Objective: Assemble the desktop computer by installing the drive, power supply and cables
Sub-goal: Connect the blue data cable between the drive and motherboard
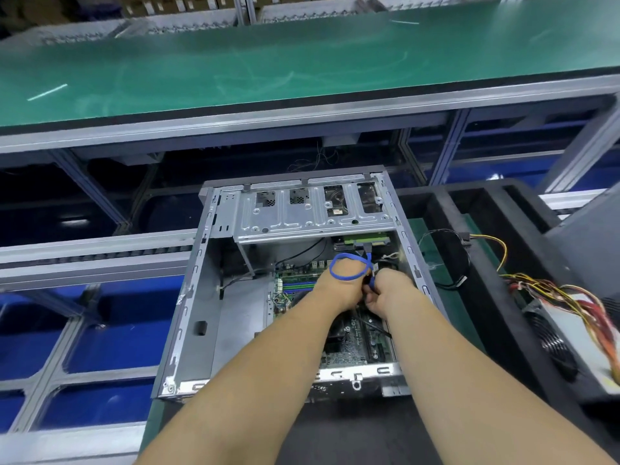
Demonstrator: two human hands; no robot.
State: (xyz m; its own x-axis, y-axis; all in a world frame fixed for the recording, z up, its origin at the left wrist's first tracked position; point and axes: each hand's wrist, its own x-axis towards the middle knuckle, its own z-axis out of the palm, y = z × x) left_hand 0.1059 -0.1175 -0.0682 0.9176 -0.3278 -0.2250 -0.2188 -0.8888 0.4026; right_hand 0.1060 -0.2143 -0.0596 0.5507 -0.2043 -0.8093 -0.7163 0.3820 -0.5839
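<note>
An open metal computer case lies flat in front of me, its green motherboard exposed. A silver drive cage spans the far end, with a drive's green board showing under it. A blue data cable loops from that drive over my left hand. My right hand meets the left above the board. Both hands pinch the cable's dark lower end between them. The fingertips are hidden.
A power supply with a fan grille and a bundle of yellow, red and orange wires lies in a black foam tray at the right. A green conveyor belt runs behind the case. Blue bins sit below left.
</note>
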